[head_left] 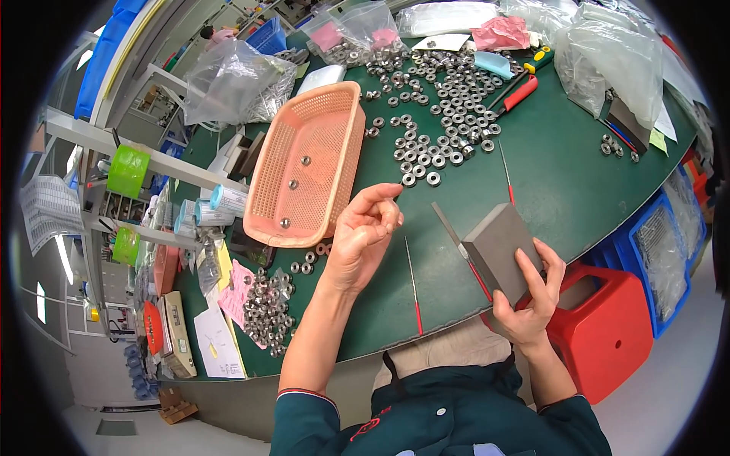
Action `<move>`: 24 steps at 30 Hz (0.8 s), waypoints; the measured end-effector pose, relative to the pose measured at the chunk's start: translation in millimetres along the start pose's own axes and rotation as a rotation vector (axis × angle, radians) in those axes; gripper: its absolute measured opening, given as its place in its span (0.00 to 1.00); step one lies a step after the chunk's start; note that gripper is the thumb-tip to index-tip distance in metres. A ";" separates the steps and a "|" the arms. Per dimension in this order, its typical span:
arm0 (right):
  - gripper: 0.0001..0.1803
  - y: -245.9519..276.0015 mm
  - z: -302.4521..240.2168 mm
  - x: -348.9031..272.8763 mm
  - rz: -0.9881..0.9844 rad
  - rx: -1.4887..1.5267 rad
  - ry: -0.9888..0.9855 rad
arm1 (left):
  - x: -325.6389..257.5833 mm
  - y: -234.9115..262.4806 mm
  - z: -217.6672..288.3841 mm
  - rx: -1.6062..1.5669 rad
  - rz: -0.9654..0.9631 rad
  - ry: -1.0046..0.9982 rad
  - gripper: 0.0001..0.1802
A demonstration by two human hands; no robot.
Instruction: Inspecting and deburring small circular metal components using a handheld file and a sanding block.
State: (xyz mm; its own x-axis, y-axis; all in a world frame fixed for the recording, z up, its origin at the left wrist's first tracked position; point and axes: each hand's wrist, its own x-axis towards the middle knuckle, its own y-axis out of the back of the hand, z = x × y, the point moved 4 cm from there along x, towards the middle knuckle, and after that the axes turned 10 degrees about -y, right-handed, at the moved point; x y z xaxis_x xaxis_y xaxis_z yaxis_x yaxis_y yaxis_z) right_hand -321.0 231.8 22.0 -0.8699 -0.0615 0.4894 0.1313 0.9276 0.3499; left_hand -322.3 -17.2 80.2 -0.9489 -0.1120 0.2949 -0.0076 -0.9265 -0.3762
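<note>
My right hand (526,310) grips a grey rectangular block (498,247) by its near right side, holding it tilted above the front of the green table. My left hand (363,237) hovers between the pink basket (347,171) and the block. Its index finger reaches out while the other fingers are partly curled; I see nothing held in it. Beyond its fingertip lie many small metal rings (433,178), spread toward the back. Slim red-handled tools lie near the hands: one (415,296) in front, one (477,275) partly beside the block, one (509,178) farther back.
Three rings lie in the basket. More rings (266,311) are heaped on pink paper at the left. Clear plastic bags (608,68), red-handled pliers (521,95) and a screwdriver (541,57) are at the back. A red stool (608,334) and blue crate (658,258) stand right of the table.
</note>
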 end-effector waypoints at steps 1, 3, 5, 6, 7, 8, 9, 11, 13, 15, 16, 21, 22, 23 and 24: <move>0.33 0.4 -1.8 1.7 -0.024 -0.023 -0.005 | -2.7 0.5 1.6 -0.001 0.003 -0.002 0.27; 0.32 0.4 -11.0 7.9 -0.048 -0.090 0.022 | -9.0 1.2 7.5 0.155 -0.027 -0.057 0.27; 0.32 -1.2 -19.5 12.7 -0.069 -0.156 0.049 | -15.7 -1.4 13.2 0.225 -0.008 -0.074 0.27; 0.31 -2.8 -23.0 13.7 -0.089 -0.187 0.058 | -19.7 -2.7 16.8 0.295 0.008 -0.087 0.26; 0.31 -5.1 -26.8 15.1 -0.108 -0.218 0.069 | -23.5 -3.6 20.1 0.296 0.011 -0.091 0.26; 0.31 -6.3 -31.0 16.2 -0.109 -0.217 0.073 | -27.8 -3.8 23.6 0.340 0.017 -0.095 0.26; 0.29 -8.5 -35.2 16.7 -0.122 -0.274 0.079 | -32.4 -4.3 26.9 0.385 0.024 -0.098 0.25; 0.27 -9.5 -45.3 17.4 -0.134 -0.342 0.083 | -38.9 -8.8 29.9 0.416 0.035 -0.116 0.26; 0.20 -9.6 -58.6 17.0 -0.136 -0.145 0.097 | -44.7 -17.0 31.1 0.444 0.041 -0.128 0.27; 0.10 -18.2 -72.1 16.7 -0.207 0.162 0.029 | -53.4 -23.5 33.6 0.540 0.067 -0.156 0.31; 0.08 -22.5 -80.4 19.2 -0.242 0.278 0.010 | -58.7 -22.8 32.5 0.564 0.051 -0.173 0.34; 0.06 -55.7 -85.6 18.4 -0.423 0.476 -0.168 | -74.9 -28.5 31.5 0.625 0.032 -0.218 0.36; 0.05 -59.9 -86.5 16.5 -0.454 0.491 -0.190 | -77.6 -28.1 33.0 0.655 0.025 -0.238 0.36; 0.04 -64.2 -87.2 14.2 -0.484 0.507 -0.212 | -79.5 -27.8 34.5 0.684 0.016 -0.259 0.36; 0.05 -68.4 -87.0 11.5 -0.496 0.551 -0.242 | -80.7 -27.0 35.0 0.679 0.014 -0.258 0.36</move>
State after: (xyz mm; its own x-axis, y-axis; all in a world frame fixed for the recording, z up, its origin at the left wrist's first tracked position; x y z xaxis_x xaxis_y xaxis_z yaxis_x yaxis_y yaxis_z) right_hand -298.7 135.5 73.2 -0.8530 -0.4938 0.1690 -0.5003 0.8658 0.0042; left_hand -234.5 4.2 97.2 -0.8423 -0.1291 0.5234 0.2809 -0.9337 0.2218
